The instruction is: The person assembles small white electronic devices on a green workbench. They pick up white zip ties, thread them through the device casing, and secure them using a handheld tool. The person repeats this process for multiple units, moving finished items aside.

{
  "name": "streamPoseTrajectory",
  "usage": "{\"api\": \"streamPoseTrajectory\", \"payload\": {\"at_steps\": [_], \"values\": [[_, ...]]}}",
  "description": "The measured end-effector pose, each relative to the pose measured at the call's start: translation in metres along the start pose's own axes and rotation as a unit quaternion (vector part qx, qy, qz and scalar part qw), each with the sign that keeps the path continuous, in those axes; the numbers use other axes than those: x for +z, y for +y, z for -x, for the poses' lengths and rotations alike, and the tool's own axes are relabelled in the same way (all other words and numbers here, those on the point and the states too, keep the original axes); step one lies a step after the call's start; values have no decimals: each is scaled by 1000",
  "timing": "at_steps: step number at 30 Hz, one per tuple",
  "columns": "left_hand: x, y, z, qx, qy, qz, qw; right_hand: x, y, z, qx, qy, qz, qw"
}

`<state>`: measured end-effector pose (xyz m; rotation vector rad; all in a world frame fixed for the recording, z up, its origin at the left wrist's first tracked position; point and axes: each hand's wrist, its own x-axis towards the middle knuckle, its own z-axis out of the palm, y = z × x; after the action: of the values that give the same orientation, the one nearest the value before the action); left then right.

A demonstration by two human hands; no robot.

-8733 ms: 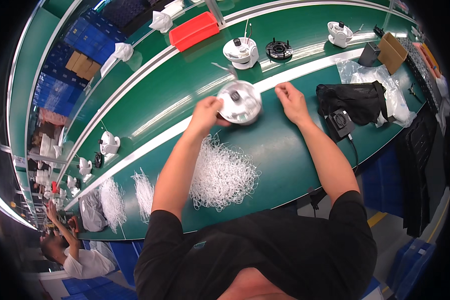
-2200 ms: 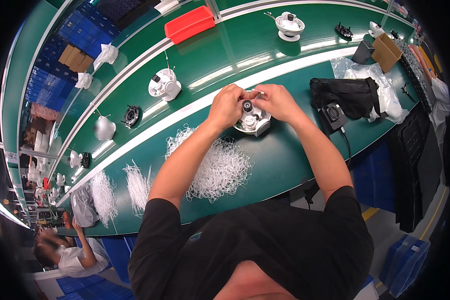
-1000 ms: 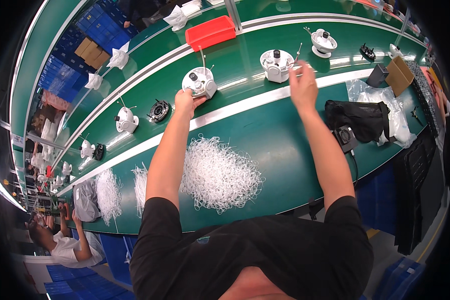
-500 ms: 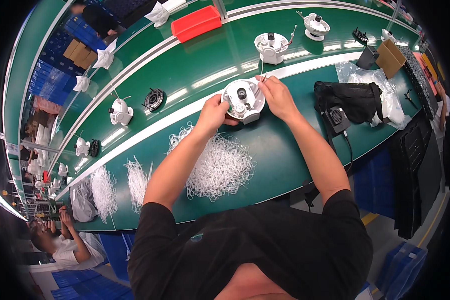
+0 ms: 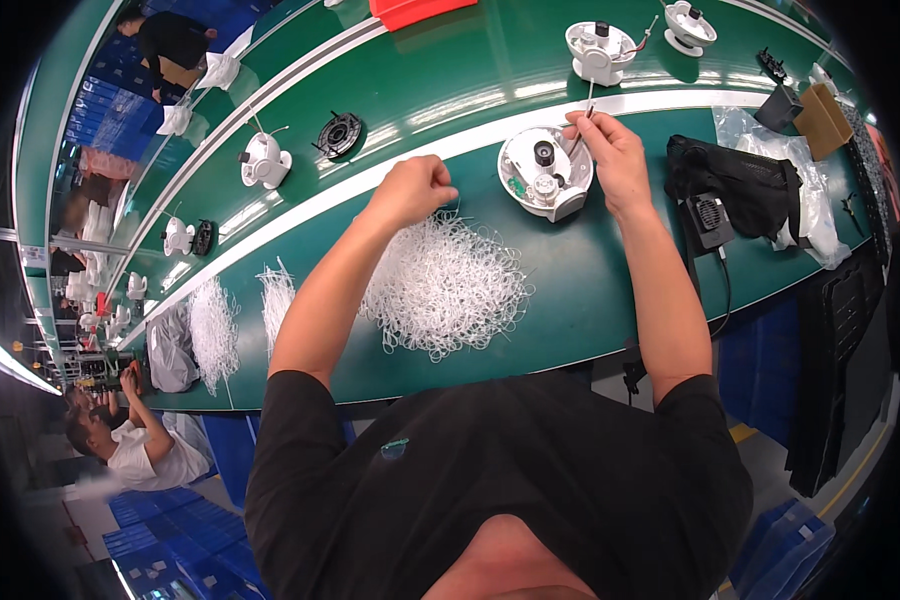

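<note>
A round white camera housing [image 5: 518, 160] with a black lens and a bit of green circuit board rests on the green bench before me. My right hand [image 5: 613, 155] is closed at its upper right rim, thumb and fingers pinching a thin cable [image 5: 577, 143] that rises from the housing. To the left, my left hand [image 5: 415, 190] is apart from the housing, its fingers curled together over the far edge of a heap of white looped ties [image 5: 450, 290]. Whatever may be between those fingertips is hidden.
Beyond the white rail [image 5: 470, 142], a green belt carries more white camera units [image 5: 600, 55] and black ring-shaped parts [image 5: 340, 135]. A black bag [image 5: 720, 180], a small black device [image 5: 708, 222] and a cardboard box [image 5: 823, 120] lie right. More white ties [image 5: 213, 335] lie left, near a co-worker [image 5: 150, 450].
My left hand has let go of the camera housing and moved left to the heap of ties. The housing now rests on the bench, while my right hand keeps pinching its cable.
</note>
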<state>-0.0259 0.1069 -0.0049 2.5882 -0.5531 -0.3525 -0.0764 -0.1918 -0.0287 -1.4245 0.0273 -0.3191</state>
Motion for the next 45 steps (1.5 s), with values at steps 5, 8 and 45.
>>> {"api": "streamPoseTrajectory", "payload": {"at_steps": [5, 8, 45], "values": [[11, 25, 15, 18, -29, -104, 994, 4, -4, 4, -11, 16, 8, 1000], [17, 29, 11, 21, -43, -110, 993, -1, -3, 4, -9, 17, 20, 1000], [2, 76, -58, 69, 71, 654, 750, 7, -15, -19, -54, -116, 233, 964]]}}
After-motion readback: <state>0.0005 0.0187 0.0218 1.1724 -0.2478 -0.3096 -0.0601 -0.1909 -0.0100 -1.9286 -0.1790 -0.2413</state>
